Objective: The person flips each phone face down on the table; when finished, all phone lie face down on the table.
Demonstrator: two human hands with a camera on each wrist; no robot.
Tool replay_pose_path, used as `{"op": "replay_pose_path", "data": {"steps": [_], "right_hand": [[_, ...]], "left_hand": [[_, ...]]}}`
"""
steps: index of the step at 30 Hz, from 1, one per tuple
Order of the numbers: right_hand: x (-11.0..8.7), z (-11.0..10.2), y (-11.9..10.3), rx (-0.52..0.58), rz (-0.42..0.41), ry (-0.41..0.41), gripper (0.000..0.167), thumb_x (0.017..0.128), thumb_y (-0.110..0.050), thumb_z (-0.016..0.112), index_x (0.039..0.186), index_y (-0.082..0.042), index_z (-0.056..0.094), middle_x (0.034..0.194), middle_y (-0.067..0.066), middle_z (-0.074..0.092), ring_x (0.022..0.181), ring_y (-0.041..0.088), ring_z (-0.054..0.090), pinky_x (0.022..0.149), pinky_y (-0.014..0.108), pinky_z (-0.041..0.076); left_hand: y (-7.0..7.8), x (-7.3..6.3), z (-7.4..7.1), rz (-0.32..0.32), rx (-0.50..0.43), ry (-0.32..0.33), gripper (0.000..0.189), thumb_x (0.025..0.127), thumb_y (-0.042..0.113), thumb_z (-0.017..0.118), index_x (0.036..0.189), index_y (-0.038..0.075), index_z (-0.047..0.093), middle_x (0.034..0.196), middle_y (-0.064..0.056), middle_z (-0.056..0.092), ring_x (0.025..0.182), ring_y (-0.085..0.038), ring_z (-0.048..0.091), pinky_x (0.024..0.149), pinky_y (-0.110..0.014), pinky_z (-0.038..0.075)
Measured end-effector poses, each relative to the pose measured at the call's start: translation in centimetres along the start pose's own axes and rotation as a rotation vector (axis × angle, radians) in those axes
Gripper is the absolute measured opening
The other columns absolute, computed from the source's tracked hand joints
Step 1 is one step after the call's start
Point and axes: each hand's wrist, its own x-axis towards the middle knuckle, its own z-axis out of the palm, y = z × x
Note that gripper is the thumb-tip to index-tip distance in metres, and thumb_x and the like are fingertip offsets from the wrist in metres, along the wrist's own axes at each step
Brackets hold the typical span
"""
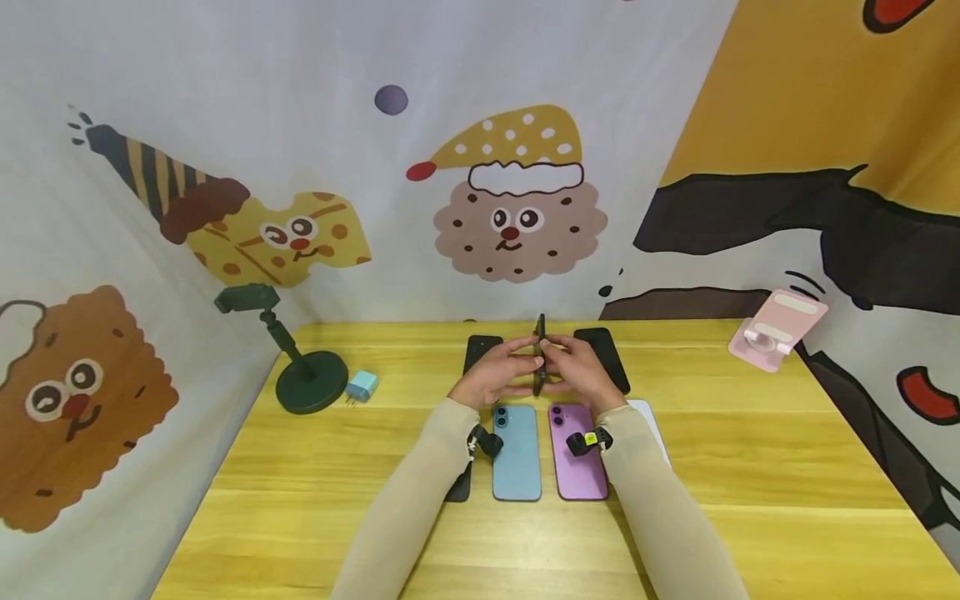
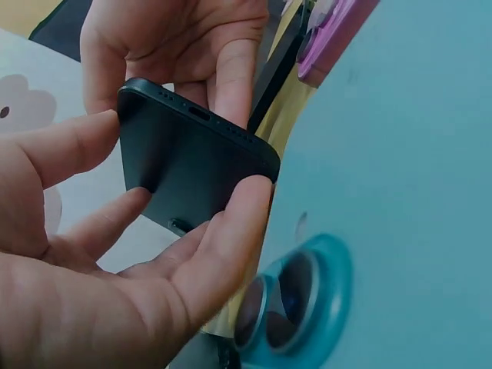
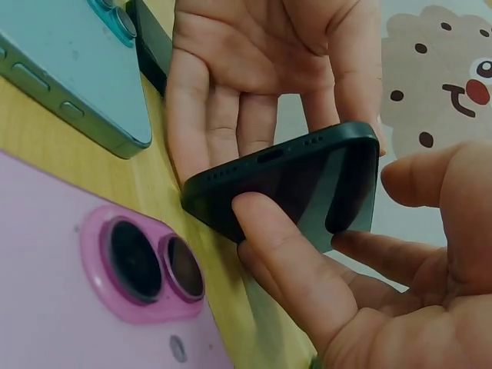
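Observation:
A dark phone (image 1: 540, 354) stands on edge above the table, held between both hands. My left hand (image 1: 491, 372) grips it from its back side; in the left wrist view, spread fingers and thumb meet the phone's edges and back (image 2: 184, 169). From the screen side, my right hand (image 1: 581, 371) holds the same phone, and the right wrist view shows fingertips on its glossy face (image 3: 288, 188) and edge. The phone's port end faces both wrist cameras. Below the hands lie a light blue phone (image 1: 517, 462) and a pink-purple phone (image 1: 577, 458), backs up.
Black phones lie behind the left hand (image 1: 480, 346), behind the right hand (image 1: 606, 354) and partly under the left forearm (image 1: 459, 487). A white phone (image 1: 651, 421) shows beside the right forearm. A green stand (image 1: 311, 383), blue charger (image 1: 362, 384) and pink stand (image 1: 783, 325) flank them.

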Motion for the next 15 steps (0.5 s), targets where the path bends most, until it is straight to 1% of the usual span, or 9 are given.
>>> {"op": "replay_pose_path", "data": {"steps": [3, 5, 9, 12, 15], "right_hand": [[0.17, 0.07, 0.0, -0.018, -0.014, 0.004, 0.063, 0.109, -0.04, 0.059, 0.161, -0.007, 0.043, 0.14, 0.026, 0.063, 0.114, 0.032, 0.074, 0.082, 0.048, 0.066], [0.27, 0.08, 0.02, -0.032, -0.021, 0.01, 0.063, 0.109, -0.037, 0.06, 0.16, -0.006, 0.043, 0.14, 0.028, 0.063, 0.11, 0.032, 0.075, 0.081, 0.049, 0.066], [0.35, 0.06, 0.09, -0.048, -0.028, 0.022, 0.058, 0.109, -0.029, 0.059, 0.159, -0.004, 0.043, 0.138, 0.03, 0.064, 0.105, 0.032, 0.076, 0.08, 0.048, 0.066], [0.31, -0.11, 0.16, -0.053, -0.032, 0.041, 0.056, 0.11, -0.024, 0.056, 0.159, -0.002, 0.042, 0.14, 0.031, 0.063, 0.105, 0.036, 0.076, 0.077, 0.046, 0.067], [0.23, -0.3, -0.05, -0.047, -0.04, 0.064, 0.055, 0.11, -0.022, 0.055, 0.159, -0.001, 0.042, 0.142, 0.032, 0.061, 0.106, 0.04, 0.076, 0.074, 0.046, 0.067]], "left_hand": [[0.05, -0.07, 0.08, -0.003, 0.048, 0.018, 0.063, 0.101, 0.02, 0.074, 0.159, 0.03, 0.05, 0.149, -0.01, 0.06, 0.125, -0.028, 0.069, 0.102, -0.051, 0.06], [0.0, -0.09, 0.13, -0.004, 0.067, 0.023, 0.064, 0.1, 0.019, 0.075, 0.159, 0.031, 0.05, 0.154, -0.011, 0.055, 0.125, -0.027, 0.068, 0.103, -0.05, 0.059], [-0.09, -0.2, 0.17, -0.003, 0.081, 0.032, 0.066, 0.1, 0.017, 0.075, 0.159, 0.027, 0.05, 0.161, -0.014, 0.045, 0.128, -0.029, 0.066, 0.104, -0.049, 0.059], [-0.08, -0.29, 0.03, -0.002, 0.087, 0.048, 0.064, 0.101, 0.019, 0.074, 0.16, 0.022, 0.049, 0.162, -0.015, 0.044, 0.129, -0.029, 0.065, 0.102, -0.046, 0.06], [0.01, -0.32, -0.31, 0.019, 0.068, 0.077, 0.06, 0.103, 0.016, 0.069, 0.159, 0.016, 0.049, 0.156, -0.014, 0.05, 0.13, -0.029, 0.064, 0.1, -0.045, 0.061]]}}
